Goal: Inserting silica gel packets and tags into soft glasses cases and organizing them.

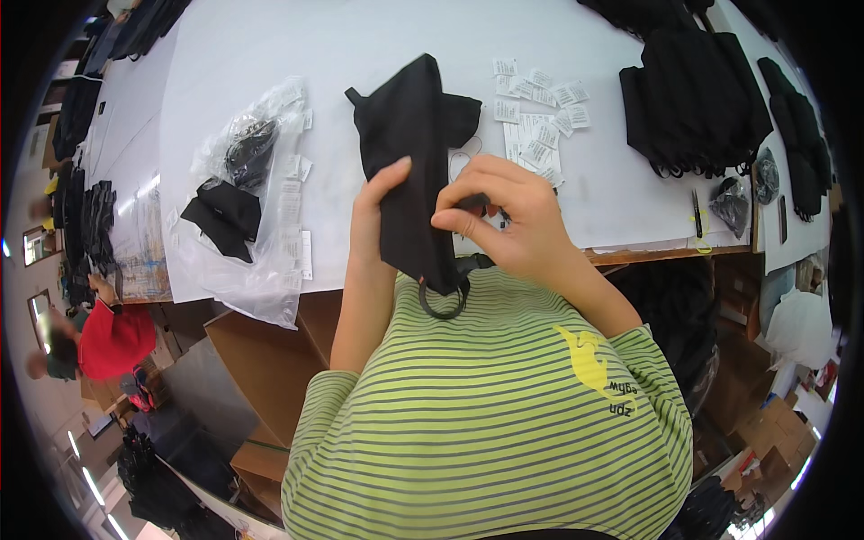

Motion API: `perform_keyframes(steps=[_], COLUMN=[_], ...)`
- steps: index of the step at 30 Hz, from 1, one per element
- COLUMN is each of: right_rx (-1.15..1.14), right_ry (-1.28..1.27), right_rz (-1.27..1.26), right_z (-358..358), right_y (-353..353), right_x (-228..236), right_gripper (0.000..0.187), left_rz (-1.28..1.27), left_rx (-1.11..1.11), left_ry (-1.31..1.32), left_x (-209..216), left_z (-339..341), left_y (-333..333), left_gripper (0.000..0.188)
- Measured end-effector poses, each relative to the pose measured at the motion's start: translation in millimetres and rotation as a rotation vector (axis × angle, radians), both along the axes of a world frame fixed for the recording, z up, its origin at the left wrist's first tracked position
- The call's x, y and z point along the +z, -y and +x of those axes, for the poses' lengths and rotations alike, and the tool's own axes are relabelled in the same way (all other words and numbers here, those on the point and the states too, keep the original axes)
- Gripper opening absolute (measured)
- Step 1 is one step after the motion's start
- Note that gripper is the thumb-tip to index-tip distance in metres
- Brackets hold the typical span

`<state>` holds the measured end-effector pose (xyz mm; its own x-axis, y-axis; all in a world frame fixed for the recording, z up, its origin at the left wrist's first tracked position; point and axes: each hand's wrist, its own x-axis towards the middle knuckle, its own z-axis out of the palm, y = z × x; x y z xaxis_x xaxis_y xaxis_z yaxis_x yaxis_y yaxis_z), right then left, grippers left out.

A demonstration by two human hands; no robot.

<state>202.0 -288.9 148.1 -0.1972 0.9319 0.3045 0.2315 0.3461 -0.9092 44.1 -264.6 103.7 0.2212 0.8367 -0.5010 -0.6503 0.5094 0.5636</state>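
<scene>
A black fabric pouch (405,135) is held upright over the table's near edge. My left hand (371,211) grips its left side, the thumb lying across the front and the fingers hidden behind. Beside the pouch's right edge, my right hand (513,211) is closed in a pinch on a dark strap-like piece, mostly covered by the fingers. A black loop (441,315) hangs from the pouch's lower end against my striped shirt. Just beyond my right hand, several small white printed labels (571,93) lie scattered on the white table (351,45).
To the left, a clear plastic sheet (279,270) lies with folded black fabric (225,216) on it. A heap of black pouches (693,99) sits at right, near a small dark tool (696,211) and a clear bag (731,209). Cardboard boxes (261,360) stand below the table edge.
</scene>
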Motion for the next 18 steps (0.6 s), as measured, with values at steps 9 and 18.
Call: perform_keyframes(steps=[9,18], right_rx=[0.160,0.103], right_ry=[-0.017,0.030], right_rz=[-0.033,0.040], right_z=[-11.2,-12.0], right_y=[9.7,5.0], right_x=[-6.6,-2.1], right_gripper=[0.010,0.014], left_rz=[-0.082,-0.018], left_rx=[0.022,-0.013], left_ry=[0.024,0.094], left_x=[1.7,-3.0], left_z=[-14.3,-19.1], left_y=[-12.0,-11.4], left_gripper=[0.023,0.022])
